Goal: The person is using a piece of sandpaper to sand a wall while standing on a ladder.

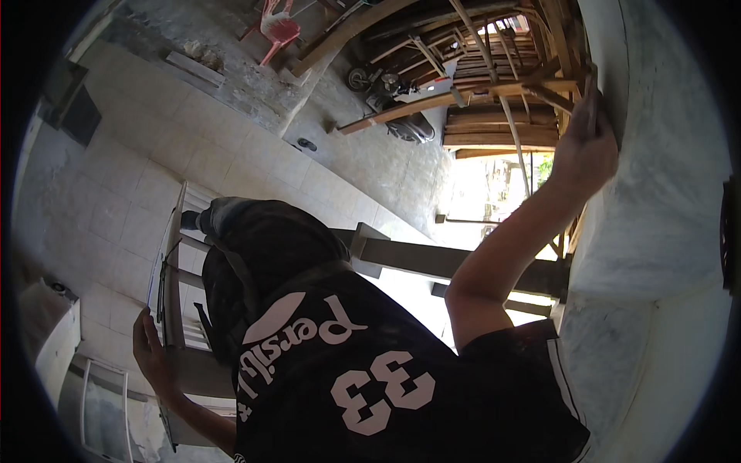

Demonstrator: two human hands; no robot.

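Raised to the upper right, my right hand (584,153) grips a flat, narrow tool (592,101) beside the pale plastered wall (654,191); its exact kind is unclear. At lower left, my left hand (151,350) is beside the long grey rail (172,278) of a ladder-like frame. Its fingertips meet a thin strip with a bluish edge, and whether they close on it cannot be told. Rungs (191,279) show between the rail and my dark-clothed legs. My black shirt fills the lower middle.
A grey beam (417,257) runs from behind my body towards the wall. Beyond the pale tiled floor (226,150) are a red plastic chair (281,29), a motorcycle (399,110), a sandal (307,144) and timber poles with stacked planks (501,127). A white frame (104,405) stands at lower left.
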